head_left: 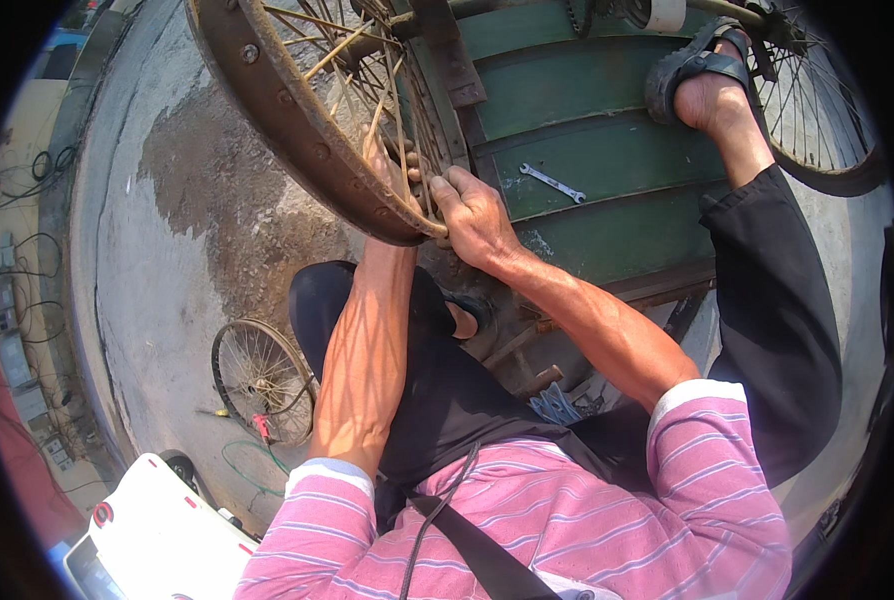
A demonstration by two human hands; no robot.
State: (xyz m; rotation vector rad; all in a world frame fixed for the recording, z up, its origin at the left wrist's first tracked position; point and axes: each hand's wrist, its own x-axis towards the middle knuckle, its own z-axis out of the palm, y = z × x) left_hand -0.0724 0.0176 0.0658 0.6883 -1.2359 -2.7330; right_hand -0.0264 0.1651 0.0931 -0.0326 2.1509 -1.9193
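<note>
A bare, rusty wheel rim (307, 140) without a tyre stands upright at the top centre, its spokes (399, 95) running toward the hub. My left hand (392, 165) reaches behind the rim, its fingers curled among the spokes near the lower edge. The rim and spokes hide part of it. From the other side, my right hand (475, 218) pinches at the bottom of the rim, thumb and bent fingers against the spoke ends. Whether a small part sits between those fingers is hidden.
A green slatted metal cart bed (607, 235) fills the right, with an open-end wrench (553, 183) on it. My sandalled foot (712, 95) rests there beside another spoked wheel (817, 110). A loose wheel (264, 380) lies on the ground, near a white vehicle (167, 530).
</note>
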